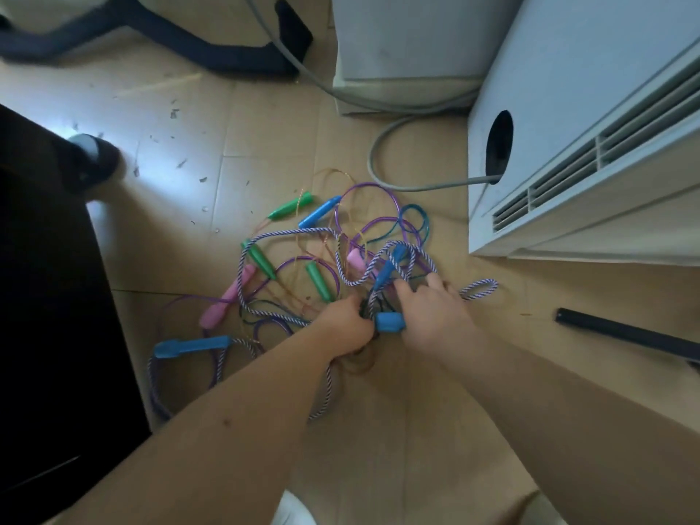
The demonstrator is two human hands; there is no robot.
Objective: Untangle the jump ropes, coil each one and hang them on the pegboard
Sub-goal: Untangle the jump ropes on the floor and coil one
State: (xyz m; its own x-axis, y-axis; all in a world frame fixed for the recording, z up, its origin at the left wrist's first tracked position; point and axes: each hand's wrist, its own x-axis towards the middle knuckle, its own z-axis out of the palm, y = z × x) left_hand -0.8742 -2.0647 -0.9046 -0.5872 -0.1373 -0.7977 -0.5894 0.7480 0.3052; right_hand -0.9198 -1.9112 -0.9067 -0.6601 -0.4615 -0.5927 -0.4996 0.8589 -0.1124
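**Progress:** early stage. No rope is separated, none coiled, none hung, and the pegboard is not in view. All the jump ropes [318, 280] lie in one tangle on the floor, a little right of frame centre.

**The heap, left to right:**
- At its 8 o'clock lies a blue handle [191, 346] with striped braided cord [288, 231] trailing from it. Next comes a pink handle [231, 297].
- Green handles [261, 261] sit among purple plastic cord [378, 187], with a thin amber cord [333, 174] toward 12 o'clock.
- At 6 o'clock the left hand [346, 320] is clenched round a bunch of cords.
- Just beside it, a second blue handle [390, 322] lies between the two hands.
- The right hand [432, 308] lies over the cords with its fingers bent. Whether it actually grips anything cannot be told.
- A striped loop [479, 289] pokes out at 3 o'clock.

**Remaining, in my judgement:** all of it, meaning separation, coiling and hanging.

**Surface:** the tan floor [265, 126] appears to be covered in flat cardboard sheets with visible seams. It is flecked with debris [174, 114] at 10 o'clock of the frame.

**Room, left to right:**
- Dark furniture [45, 297] stands at 9 o'clock.
- A dark chair base [159, 36] is at 11 o'clock.
- A grey hose [378, 153] runs into a round hole in a white louvred air-conditioning unit [568, 138] at 2 o'clock.
- A black bar [625, 331] lies on the floor at 4 o'clock.
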